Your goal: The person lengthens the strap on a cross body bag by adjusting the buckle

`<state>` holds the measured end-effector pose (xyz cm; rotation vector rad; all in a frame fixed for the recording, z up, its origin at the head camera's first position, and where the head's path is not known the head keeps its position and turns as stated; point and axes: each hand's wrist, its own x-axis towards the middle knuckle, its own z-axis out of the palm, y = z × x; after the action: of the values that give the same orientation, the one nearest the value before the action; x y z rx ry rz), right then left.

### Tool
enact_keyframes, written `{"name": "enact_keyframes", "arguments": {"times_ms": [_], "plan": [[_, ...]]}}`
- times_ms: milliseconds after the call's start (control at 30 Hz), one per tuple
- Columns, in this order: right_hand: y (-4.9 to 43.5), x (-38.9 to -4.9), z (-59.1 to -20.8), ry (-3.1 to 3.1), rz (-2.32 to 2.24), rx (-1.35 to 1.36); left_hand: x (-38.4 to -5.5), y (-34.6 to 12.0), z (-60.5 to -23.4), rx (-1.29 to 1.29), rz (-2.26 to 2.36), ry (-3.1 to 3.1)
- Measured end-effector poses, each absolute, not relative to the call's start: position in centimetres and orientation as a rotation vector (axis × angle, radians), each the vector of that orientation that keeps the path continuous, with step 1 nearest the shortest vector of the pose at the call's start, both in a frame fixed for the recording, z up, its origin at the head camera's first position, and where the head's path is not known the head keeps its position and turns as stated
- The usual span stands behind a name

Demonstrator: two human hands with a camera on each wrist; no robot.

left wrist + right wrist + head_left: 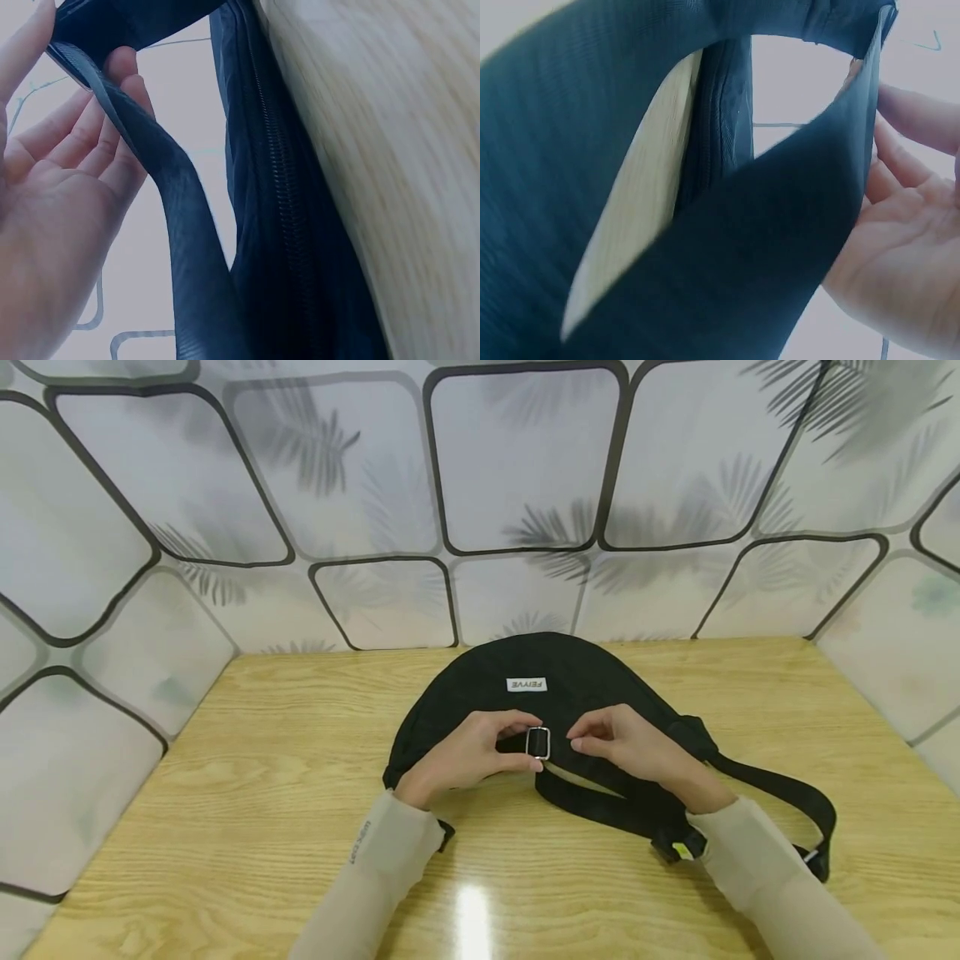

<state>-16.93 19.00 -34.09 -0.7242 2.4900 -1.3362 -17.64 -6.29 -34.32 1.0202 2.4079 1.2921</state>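
Note:
A black waist bag [555,652] with a white label lies on the wooden table. My left hand [474,747] holds a square metal strap slider [538,743] between thumb and fingers, above the bag's near edge. Black webbing strap [187,225] runs through it, and in the left wrist view it crosses the fingers. Just right of the slider, my right hand [626,743] has thumb and forefinger together, pinching the strap [765,232]; the exact grip is partly hidden behind the webbing. A zipper [281,172] runs along the bag's edge.
A dark buckle [678,845] with a yellow-green mark lies by the right sleeve. The strap's slack loop [817,806] curves out at right. A black strap end [446,835] shows beside the left sleeve. Patterned panels [525,468] enclose the table [247,827] at back and sides.

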Motion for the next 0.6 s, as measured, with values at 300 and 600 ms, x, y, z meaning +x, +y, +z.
{"name": "enact_keyframes", "arguments": {"times_ms": [300,600], "plan": [[18.4,-16.5,-34.3,2.494,-1.444,-0.653,-17.5,-6.2,-34.2,1.024,1.312,2.405],[17.9,-16.3,-35.2,2.424,-1.597,-0.582,-17.4,-6.0,-34.3,1.082,1.345,2.383]]}}
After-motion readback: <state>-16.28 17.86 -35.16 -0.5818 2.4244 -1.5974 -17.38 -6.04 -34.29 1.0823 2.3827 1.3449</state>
